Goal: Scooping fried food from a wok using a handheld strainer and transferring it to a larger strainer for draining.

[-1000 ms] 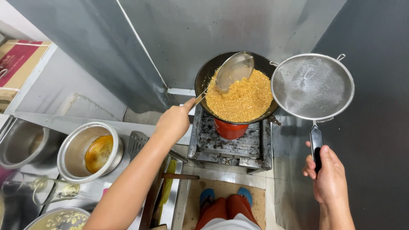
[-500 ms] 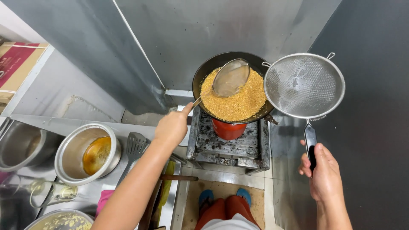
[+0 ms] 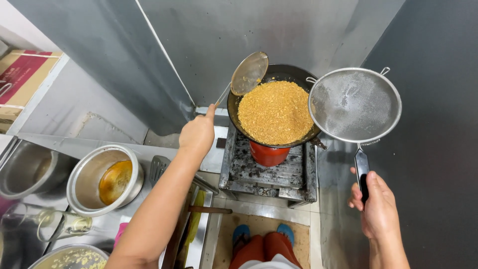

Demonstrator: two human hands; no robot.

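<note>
View from above, near to far. At the bottom edge, 2 blue sandals (image 3: pixel 264 233) stand on a brown floor mat (image 3: pixel 259 234) in the narrow gap between the steel counter (image 3: pixel 149 149) on the left and the grey wall panel (image 3: pixel 438 124) on the right. On the counter lie a steel bowl (image 3: pixel 79 184) holding amber liquid, a second steel basin (image 3: pixel 25 172) at the left edge, and a slotted spatula (image 3: pixel 158 168) just beside the bowl.

The right hand (image 3: pixel 378 209) is curled shut around the black handle of a round mesh strainer (image 3: pixel 354 104); the fingers wrap the grip and the thumb lies along it. The strainer basket is held in the air, its left rim overlapping the right rim of the wok (image 3: pixel 274 110); whether they touch cannot be told.

The left hand (image 3: pixel 198 134) is closed on the thin handle of a metal ladle (image 3: pixel 249 73), the index finger extended along the shaft. The ladle bowl is lifted clear of the wok's left rim, tilted against the wall behind.

The black wok sits on a dark burner stand (image 3: pixel 269 169) over a red gas cylinder (image 3: pixel 269 153) and is filled nearly to its rim with golden fried granules (image 3: pixel 275 112). Grey wall panels close in behind and to the right, leaving open room only above the wok and toward the counter.
</note>
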